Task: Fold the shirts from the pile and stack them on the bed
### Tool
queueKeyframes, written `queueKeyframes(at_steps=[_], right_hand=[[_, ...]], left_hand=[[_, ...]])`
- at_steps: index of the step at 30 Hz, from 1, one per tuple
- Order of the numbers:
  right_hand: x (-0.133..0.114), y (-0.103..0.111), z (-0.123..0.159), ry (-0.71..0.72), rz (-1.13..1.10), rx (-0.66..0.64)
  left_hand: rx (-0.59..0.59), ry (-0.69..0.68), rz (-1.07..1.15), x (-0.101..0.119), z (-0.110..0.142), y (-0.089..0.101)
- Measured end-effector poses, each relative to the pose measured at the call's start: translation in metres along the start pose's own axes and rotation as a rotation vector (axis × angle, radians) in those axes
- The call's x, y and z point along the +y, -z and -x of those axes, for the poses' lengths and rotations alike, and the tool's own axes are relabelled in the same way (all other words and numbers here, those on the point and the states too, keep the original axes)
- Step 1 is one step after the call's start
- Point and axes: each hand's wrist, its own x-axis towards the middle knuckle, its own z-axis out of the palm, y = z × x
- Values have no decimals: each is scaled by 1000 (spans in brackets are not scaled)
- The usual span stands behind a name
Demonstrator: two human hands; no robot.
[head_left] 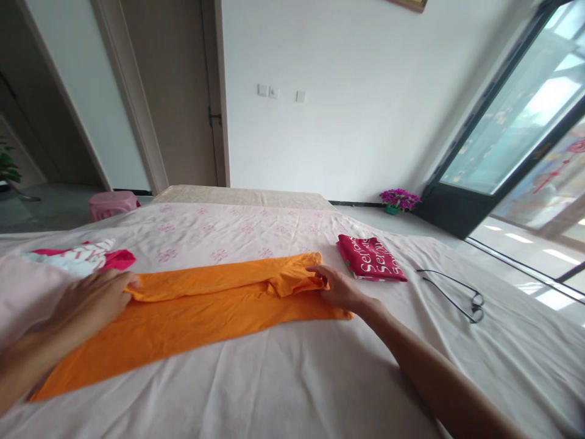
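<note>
An orange shirt (201,317) lies lengthwise on the bed, its far side folded over toward me and a short sleeve lying on top near the right end. My left hand (94,299) is closed on the folded edge at the left. At the sleeve end, my right hand (337,288) pinches the cloth between thumb and fingers. Just beyond my right hand sits a folded red cloth (371,258) with white lettering. Beyond my left hand is a bunched red and white patterned cloth (91,256).
Black-framed glasses (475,308) lie unfolded on the pale bedsheet (292,378) at the right. A pink stool (113,205) stands past the bed's far left edge. Purple flowers in a green pot (398,200) stand on the floor near the glass door (512,122).
</note>
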Motion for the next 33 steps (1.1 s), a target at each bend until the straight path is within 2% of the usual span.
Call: queueKeyframes(at_steps=[2, 3, 7, 10, 12, 15, 19, 22, 24, 26, 28, 30, 31, 33], right_hand=[[0, 1, 1, 60, -8, 5], [0, 0, 2, 81, -8, 19], [2, -6, 5, 61, -64, 109], [3, -11, 5, 21, -169, 154], [3, -12, 4, 36, -213, 179], [3, -14, 4, 79, -226, 221], [-2, -16, 6, 66, -270, 260], [-8, -13, 8, 60, -442, 181], [-6, -8, 8, 57, -555, 157], [2, -4, 6, -8, -593, 249], [16, -1, 4, -128, -543, 402], [30, 0, 3, -231, -403, 484], [36, 0, 3, -248, -313, 478], [43, -2, 3, -201, -148, 382]], left_hand=[[54, -120, -71, 36, 5, 9], [43, -215, -27, 58, 8, 13], [-125, -383, 225, 160, 24, 20], [-165, -464, 295, 231, 32, 17], [-138, -486, 286, 268, 33, 10], [-71, -506, 242, 307, 30, -4], [12, -541, 238, 337, 22, -21], [11, -520, 266, 350, 13, -27], [-25, -438, 339, 354, 5, -30], [-43, -298, 468, 354, -3, -33], [-31, -151, 613, 350, -10, -35], [-6, -60, 737, 346, -16, -38], [9, -35, 787, 344, -18, -39], [38, -17, 852, 341, -20, -41]])
